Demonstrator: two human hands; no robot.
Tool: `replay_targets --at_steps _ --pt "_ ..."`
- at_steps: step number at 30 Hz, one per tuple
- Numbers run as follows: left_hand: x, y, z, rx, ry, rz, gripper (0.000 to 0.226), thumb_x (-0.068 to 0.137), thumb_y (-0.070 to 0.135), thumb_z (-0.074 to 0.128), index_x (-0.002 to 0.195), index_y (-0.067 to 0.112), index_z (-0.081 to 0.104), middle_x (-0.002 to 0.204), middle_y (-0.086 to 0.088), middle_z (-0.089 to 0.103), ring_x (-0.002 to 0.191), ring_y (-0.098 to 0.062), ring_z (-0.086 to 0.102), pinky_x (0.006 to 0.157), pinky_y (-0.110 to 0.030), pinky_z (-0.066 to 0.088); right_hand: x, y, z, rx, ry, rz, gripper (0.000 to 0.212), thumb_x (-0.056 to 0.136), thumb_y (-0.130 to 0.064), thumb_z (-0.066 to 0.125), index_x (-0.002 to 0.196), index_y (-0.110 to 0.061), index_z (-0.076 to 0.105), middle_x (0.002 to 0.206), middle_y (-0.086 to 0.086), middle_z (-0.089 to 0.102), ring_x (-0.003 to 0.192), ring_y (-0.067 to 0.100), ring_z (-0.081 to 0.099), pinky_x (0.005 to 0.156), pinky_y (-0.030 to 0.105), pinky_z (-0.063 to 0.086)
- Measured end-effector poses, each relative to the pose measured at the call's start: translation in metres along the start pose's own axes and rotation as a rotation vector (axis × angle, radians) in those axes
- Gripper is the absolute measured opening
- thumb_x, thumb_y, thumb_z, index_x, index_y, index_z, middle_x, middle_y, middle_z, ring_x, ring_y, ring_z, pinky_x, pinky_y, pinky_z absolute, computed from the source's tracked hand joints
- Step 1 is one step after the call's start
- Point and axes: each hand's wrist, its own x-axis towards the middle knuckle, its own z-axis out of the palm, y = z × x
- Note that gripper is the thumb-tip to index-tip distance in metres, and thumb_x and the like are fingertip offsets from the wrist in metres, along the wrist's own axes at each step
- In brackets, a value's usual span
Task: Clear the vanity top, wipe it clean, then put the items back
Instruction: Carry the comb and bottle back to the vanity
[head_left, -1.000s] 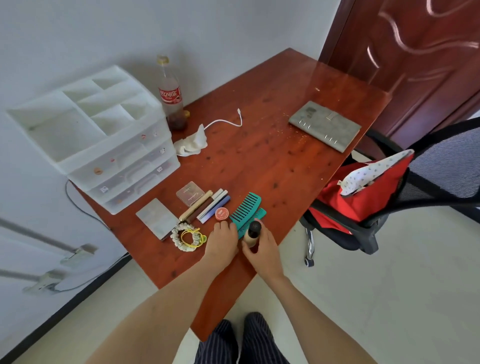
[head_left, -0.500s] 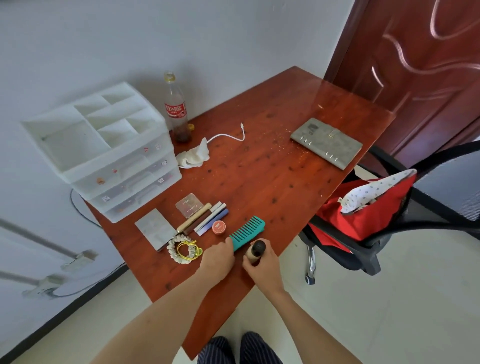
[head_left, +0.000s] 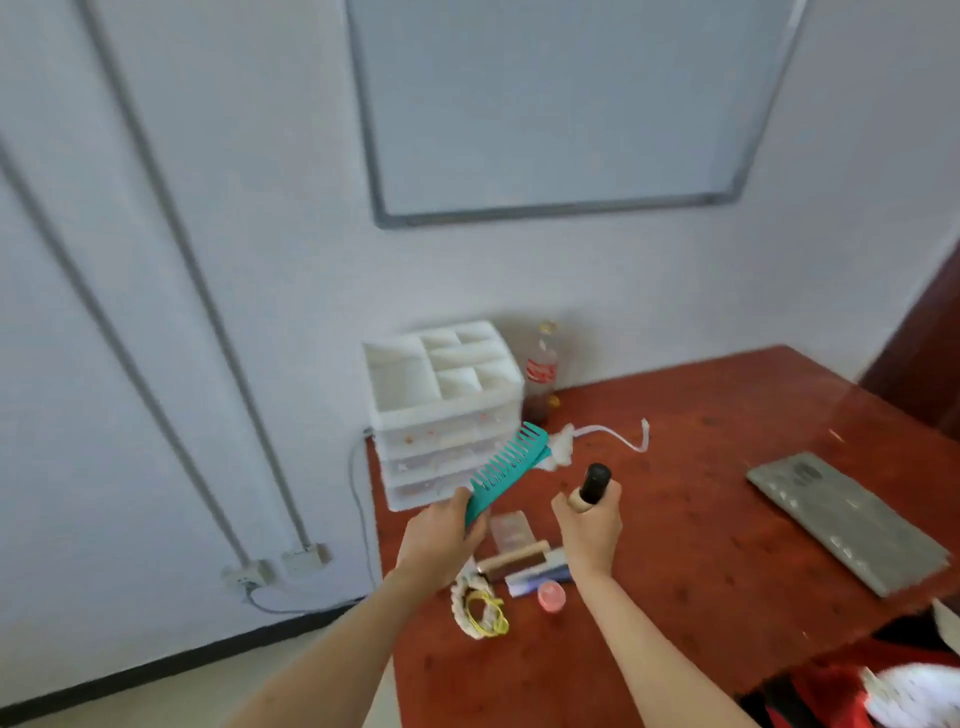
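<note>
On the left, two grey pipes (head_left: 156, 291) are seen running down the white wall to small boxes near the floor. A white drawer box (head_left: 444, 410) is set at the back left corner of the red-brown tabletop (head_left: 701, 519), with open little bins on its top. Just beside it on the right, a cola bottle (head_left: 541, 371) is stood upright against the wall.

The left hand (head_left: 441, 540) is held up above the left edge of the tabletop. It is closed around the handle of a green comb (head_left: 506, 465), and the comb is lifted in the air with its teeth pointed up and to the left.

Under and between the two hands, small things are left lying near the front left corner: a white hair tie with a yellow band (head_left: 480, 608), a brush with a wooden handle (head_left: 514, 561), a small clear case (head_left: 511, 527) and a little pink round pot (head_left: 550, 596).

A crumpled white cloth (head_left: 561, 447) and a white cable (head_left: 618, 436) are seen behind the comb, close to the bottle.

The right hand (head_left: 589, 530) is closed around a small bottle with a black cap (head_left: 592, 486), which is held upright above the tabletop.

A grey notebook (head_left: 847, 519) is laid flat near the right edge, well apart from the other things. A whiteboard (head_left: 561, 104) is hung on the wall above.
</note>
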Motion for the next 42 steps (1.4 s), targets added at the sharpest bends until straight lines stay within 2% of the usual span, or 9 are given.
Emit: replay_targets --at_steps 5,10,14,17,20,24,31,39,42 --pt "-0.022 -0.037 -0.075 0.074 0.271 -0.291 0.038 0.098 0.044 0.033 0.113 0.011 0.047 0.105 -0.008 0.066 0.089 -0.031 0.062 0.067 -0.035 0.043 -0.014 -0.061 0.07 0.046 -0.373 -0.226 0.025 0.079 0.001 0.064 0.073 -0.018 0.049 0.063 0.003 0.055 0.061 0.02 0.052 0.052 0.013 0.036" --pt "-0.098 -0.078 -0.132 0.143 0.457 -0.654 0.036 0.099 0.044 0.03 0.105 0.011 0.045 0.1 -0.007 0.065 0.079 -0.029 0.062 0.062 -0.035 0.045 -0.085 -0.114 0.143 0.116 -0.656 -0.317 0.019 0.082 -0.005 0.061 0.068 -0.012 0.05 0.057 0.002 0.049 0.059 0.022 0.046 0.052 0.018 0.032" --pt "-0.186 -0.104 -0.166 0.211 0.595 -0.932 0.035 0.1 0.043 0.028 0.103 0.011 0.044 0.1 -0.005 0.065 0.077 -0.027 0.061 0.058 -0.031 0.038 -0.186 -0.151 0.185 0.216 -0.934 -0.286 0.029 0.08 -0.024 0.061 0.059 -0.019 0.041 0.053 0.0 0.044 0.056 0.025 0.043 0.058 0.034 0.042" --pt "-0.259 -0.12 -0.181 0.221 0.701 -1.168 0.037 0.099 0.043 0.029 0.105 0.01 0.044 0.101 -0.009 0.066 0.089 -0.032 0.062 0.064 -0.033 0.038 -0.27 -0.17 0.201 0.236 -1.148 -0.236 0.027 0.068 -0.033 0.053 0.065 -0.007 0.049 0.058 0.006 0.05 0.06 0.027 0.048 0.06 0.036 0.043" --pt "-0.33 -0.134 -0.194 0.218 0.81 -1.37 0.038 0.099 0.043 0.029 0.103 0.009 0.044 0.102 -0.012 0.066 0.093 -0.034 0.062 0.069 -0.036 0.041 -0.354 -0.186 0.209 0.241 -1.343 -0.198 0.025 0.062 -0.032 0.051 0.063 -0.008 0.047 0.06 0.008 0.051 0.06 0.027 0.049 0.059 0.034 0.043" --pt "-0.413 -0.152 -0.217 0.166 1.017 -1.583 0.036 0.099 0.041 0.028 0.102 0.008 0.044 0.103 -0.016 0.065 0.095 -0.035 0.06 0.071 -0.037 0.041 -0.458 -0.206 0.213 0.266 -1.516 -0.161 0.019 0.08 -0.018 0.062 0.065 -0.016 0.051 0.072 0.011 0.059 0.071 0.026 0.055 0.064 0.031 0.04" --pt "-0.531 -0.212 -0.272 0.172 1.221 -1.742 0.036 0.099 0.04 0.026 0.101 0.008 0.042 0.101 -0.015 0.065 0.09 -0.033 0.061 0.066 -0.035 0.039 -0.614 -0.246 0.232 0.328 -1.759 -0.191 0.017 0.086 -0.016 0.058 0.07 -0.012 0.052 0.069 0.007 0.058 0.067 0.021 0.055 0.056 0.022 0.037" --pt "-0.63 -0.287 -0.341 0.248 1.302 -1.723 0.036 0.1 0.038 0.029 0.104 0.005 0.045 0.1 -0.016 0.062 0.088 -0.033 0.06 0.067 -0.034 0.041 -0.749 -0.29 0.281 0.343 -1.834 -0.193 0.017 0.085 -0.019 0.06 0.071 -0.011 0.053 0.072 0.009 0.058 0.067 0.023 0.055 0.061 0.03 0.045" --pt "-0.66 -0.323 -0.352 0.249 1.307 -1.758 0.036 0.099 0.038 0.029 0.1 0.006 0.044 0.097 -0.015 0.063 0.085 -0.033 0.059 0.065 -0.034 0.039 -0.789 -0.299 0.306 0.315 -1.883 -0.199 0.016 0.086 -0.015 0.058 0.077 -0.004 0.052 0.068 0.008 0.053 0.057 0.018 0.048 0.045 0.015 0.039"
